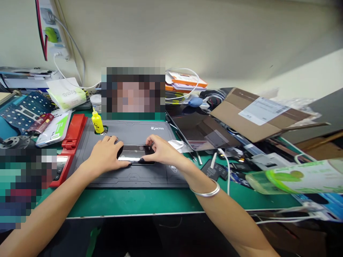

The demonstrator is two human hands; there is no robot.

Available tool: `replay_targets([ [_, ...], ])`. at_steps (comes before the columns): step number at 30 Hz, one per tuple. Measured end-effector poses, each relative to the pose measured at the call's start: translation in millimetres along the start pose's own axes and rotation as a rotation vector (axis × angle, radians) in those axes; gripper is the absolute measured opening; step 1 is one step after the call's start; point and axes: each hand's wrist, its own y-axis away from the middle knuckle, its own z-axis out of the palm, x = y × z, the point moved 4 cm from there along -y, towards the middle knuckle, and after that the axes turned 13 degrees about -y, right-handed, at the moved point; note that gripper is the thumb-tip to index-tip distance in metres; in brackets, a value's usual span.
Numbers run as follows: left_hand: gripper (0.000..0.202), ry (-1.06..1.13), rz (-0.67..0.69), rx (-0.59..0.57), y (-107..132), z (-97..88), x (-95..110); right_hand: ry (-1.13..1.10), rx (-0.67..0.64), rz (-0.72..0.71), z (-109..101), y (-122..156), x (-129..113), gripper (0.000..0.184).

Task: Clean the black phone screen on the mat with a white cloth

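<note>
A black phone (136, 154) lies flat, screen up, on a grey work mat (128, 176) in the middle of the green bench. My left hand (105, 154) rests on the phone's left end, fingers curled over its edge and thumb along the near side. My right hand (160, 151) holds the right end, fingers bent and pinching at the top right corner. A silver bangle (206, 192) sits on my right wrist. Both hands grip the phone against the mat.
A yellow bottle (97, 122) stands at the mat's far left corner, a red tool case (70, 141) to its left. A dark tablet (206, 134), cardboard box (252, 114), cables and a green-printed plastic pack (294, 176) crowd the right. Tissue pack (66, 94) at back left.
</note>
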Motion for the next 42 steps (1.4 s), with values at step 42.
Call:
replay_targets([
  [42, 0.065, -0.008, -0.02, -0.025, -0.4, -3.7, 4.0, -0.019, 0.077, 0.04, 0.2, -2.2, 1.2, 0.029],
])
